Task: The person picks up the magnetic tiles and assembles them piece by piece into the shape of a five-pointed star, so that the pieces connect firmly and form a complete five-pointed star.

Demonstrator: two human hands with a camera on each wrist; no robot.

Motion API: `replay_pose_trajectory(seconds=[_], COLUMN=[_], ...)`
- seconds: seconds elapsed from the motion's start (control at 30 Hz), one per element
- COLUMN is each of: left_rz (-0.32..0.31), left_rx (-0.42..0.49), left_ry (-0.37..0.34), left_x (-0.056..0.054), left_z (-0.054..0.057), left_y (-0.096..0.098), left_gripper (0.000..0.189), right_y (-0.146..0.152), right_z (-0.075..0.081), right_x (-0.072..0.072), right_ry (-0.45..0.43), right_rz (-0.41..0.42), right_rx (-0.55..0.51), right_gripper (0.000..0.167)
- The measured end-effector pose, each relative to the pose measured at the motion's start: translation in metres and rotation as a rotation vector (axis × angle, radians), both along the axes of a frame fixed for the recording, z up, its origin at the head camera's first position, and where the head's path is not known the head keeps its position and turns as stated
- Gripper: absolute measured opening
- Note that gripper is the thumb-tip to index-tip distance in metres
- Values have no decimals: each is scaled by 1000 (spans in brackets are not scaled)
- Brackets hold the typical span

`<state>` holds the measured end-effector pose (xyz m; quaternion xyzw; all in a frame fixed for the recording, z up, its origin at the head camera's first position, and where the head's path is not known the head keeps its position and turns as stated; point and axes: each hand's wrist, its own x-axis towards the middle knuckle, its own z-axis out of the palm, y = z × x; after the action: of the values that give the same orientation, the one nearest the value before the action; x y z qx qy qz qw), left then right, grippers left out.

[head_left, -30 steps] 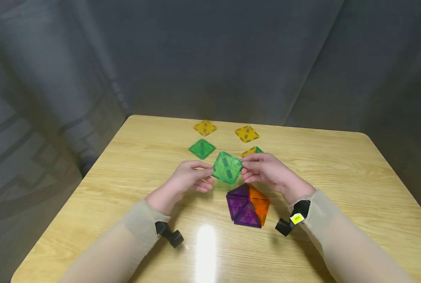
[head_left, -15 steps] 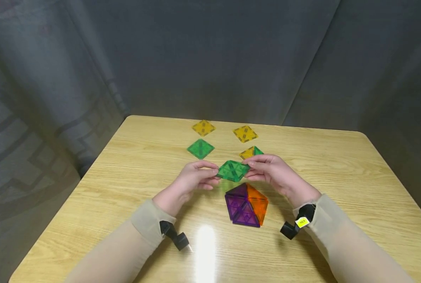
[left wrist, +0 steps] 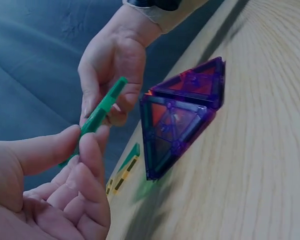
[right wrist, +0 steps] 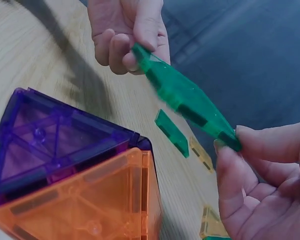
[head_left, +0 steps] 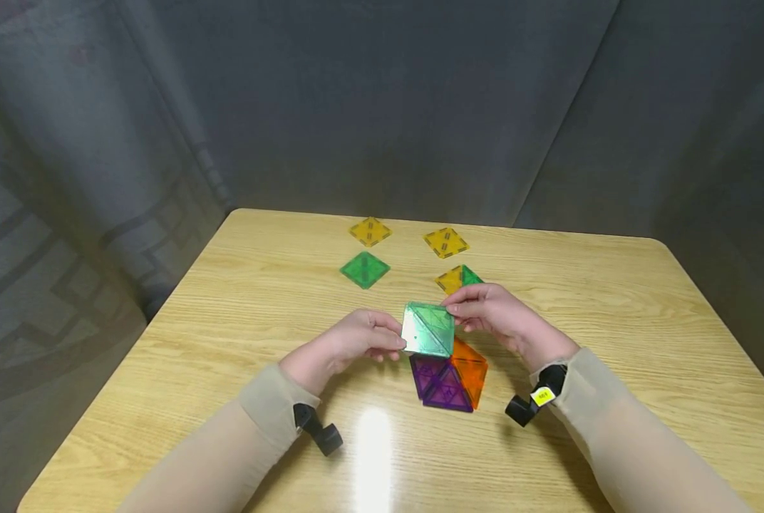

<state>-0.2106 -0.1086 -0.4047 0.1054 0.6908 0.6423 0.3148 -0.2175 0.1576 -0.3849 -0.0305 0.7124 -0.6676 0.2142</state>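
Two joined green translucent triangular magnetic tiles (head_left: 428, 329) form one diamond-shaped panel held in the air. My left hand (head_left: 353, 340) pinches the panel's left corner between thumb and fingers. At the upper right corner, my right hand (head_left: 502, 318) pinches it the same way. Both wrist views show the green panel (right wrist: 182, 97) nearly edge-on, a hand at each end. Just below it on the table stands a raised purple and orange shape (head_left: 447, 388) of triangular tiles; the panel covers its far part in the head view.
Farther back on the wooden table (head_left: 581, 299) lie two yellow diamonds (head_left: 370, 231), a green diamond (head_left: 365, 270) and a half yellow, half green diamond (head_left: 450, 279). A dark curtain (head_left: 382, 107) hangs behind the table's far edge.
The green panel first tipped flatter, then turned so its face catches the light. It has moved toward the near side, now overlapping the purple and orange shape. Both hands keep their grip.
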Motion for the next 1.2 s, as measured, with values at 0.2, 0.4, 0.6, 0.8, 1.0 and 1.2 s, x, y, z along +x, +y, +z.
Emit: replay_pose_trajectory(seconds=[0.2, 0.4, 0.6, 0.8, 1.0, 1.2], left_rz=[-13, 5, 7, 20, 30, 40], left_rx=[0, -46, -84, -91, -109, -143], left_ry=[25, 61, 96, 109, 114, 120], left_x=[0, -1, -2, -3, -5, -7], left_z=[-6, -12, -16, -18, -19, -18], left_y=[4, 8, 10, 13, 14, 14], left_gripper=[7, 10, 6, 4, 4, 7], right_y=[-1, -4, -6, -6, -5, -5], right_z=[-3, -8, -14, -20, -24, -28], right_x=[-3, -6, -11, -15, -18, -19], right_ry=[13, 0, -7, -38, -61, -64], right_rz=[10, 49, 68, 70, 63, 64], right_rx=[26, 35, 82, 89, 90, 90], right_gripper=[15, 17, 18, 16, 16, 17])
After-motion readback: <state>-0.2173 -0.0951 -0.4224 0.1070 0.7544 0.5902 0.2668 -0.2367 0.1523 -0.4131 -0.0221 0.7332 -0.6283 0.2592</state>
